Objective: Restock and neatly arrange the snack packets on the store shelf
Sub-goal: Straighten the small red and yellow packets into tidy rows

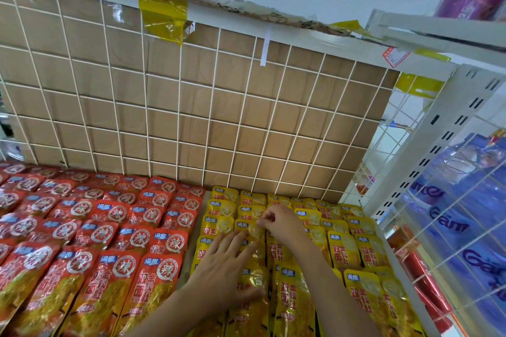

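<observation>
Two hands tidy yellow snack packets (pixel 342 252) on the store shelf (pixel 187 260).
The left hand (pixel 227 268) lies flat on the yellow rows, fingers straight and spread wide. The right hand (pixel 279 221) pinches the top of one yellow packet (pixel 253 230) with curled fingers (near the middle of the yellow rows). Red packets (pixel 90 227) fill the shelf's left side.

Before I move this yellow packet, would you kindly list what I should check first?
1. Right hand pinches yellow packet by its top: ok.
2. Left hand flat on the yellow rows, steadying them: ok.
3. Red packets kept apart from yellow: ok.
4. Packets under both hands aligned: cannot tell.
5. Room left at the wire grid: cannot tell.
</observation>
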The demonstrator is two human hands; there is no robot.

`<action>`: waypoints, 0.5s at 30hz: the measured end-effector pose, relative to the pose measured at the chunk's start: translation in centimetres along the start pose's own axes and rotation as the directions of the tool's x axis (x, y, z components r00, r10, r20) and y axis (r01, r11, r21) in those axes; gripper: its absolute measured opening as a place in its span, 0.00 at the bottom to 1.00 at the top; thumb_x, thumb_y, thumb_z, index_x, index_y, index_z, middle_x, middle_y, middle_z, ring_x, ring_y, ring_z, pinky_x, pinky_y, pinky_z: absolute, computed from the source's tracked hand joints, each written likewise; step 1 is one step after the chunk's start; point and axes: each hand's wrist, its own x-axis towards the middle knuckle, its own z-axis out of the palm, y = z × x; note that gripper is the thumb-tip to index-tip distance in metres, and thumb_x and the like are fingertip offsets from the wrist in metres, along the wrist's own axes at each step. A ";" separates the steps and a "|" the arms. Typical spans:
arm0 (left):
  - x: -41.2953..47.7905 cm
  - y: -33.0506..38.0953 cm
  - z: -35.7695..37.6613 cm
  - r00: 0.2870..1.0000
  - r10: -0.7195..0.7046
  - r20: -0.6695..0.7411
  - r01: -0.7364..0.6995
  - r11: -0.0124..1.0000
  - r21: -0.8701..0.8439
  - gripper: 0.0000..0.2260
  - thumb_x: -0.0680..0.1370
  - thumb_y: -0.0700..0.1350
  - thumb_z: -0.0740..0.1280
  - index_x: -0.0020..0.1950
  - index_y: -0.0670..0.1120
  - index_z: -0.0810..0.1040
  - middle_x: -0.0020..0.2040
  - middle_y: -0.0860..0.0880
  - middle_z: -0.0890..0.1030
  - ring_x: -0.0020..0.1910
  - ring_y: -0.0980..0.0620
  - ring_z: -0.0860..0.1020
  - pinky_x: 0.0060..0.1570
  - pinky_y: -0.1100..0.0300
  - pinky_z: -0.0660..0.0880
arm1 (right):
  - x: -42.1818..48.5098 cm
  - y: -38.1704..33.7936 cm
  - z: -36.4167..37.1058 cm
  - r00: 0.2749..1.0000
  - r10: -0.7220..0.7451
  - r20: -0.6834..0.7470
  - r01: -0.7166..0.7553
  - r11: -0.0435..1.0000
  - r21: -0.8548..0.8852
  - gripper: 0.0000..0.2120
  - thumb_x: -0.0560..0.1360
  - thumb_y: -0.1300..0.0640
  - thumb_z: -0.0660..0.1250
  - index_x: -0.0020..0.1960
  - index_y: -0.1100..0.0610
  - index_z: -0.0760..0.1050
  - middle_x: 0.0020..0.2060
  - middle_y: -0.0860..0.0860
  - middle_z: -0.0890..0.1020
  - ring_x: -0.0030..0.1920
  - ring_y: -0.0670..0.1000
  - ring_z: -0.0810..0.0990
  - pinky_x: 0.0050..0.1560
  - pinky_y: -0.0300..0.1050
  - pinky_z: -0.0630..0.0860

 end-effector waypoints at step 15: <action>-0.2 0.3 -1.0 0.995 -0.013 0.103 0.018 0.999 -0.049 0.32 0.73 0.73 0.45 0.60 0.56 0.76 0.57 0.52 0.81 0.55 0.53 0.80 0.50 0.49 0.78 | 0.4 0.4 0.4 1.000 0.022 -0.019 -0.022 0.999 0.039 0.09 0.74 0.49 0.68 0.46 0.56 0.76 0.41 0.46 0.75 0.43 0.46 0.73 0.42 0.39 0.67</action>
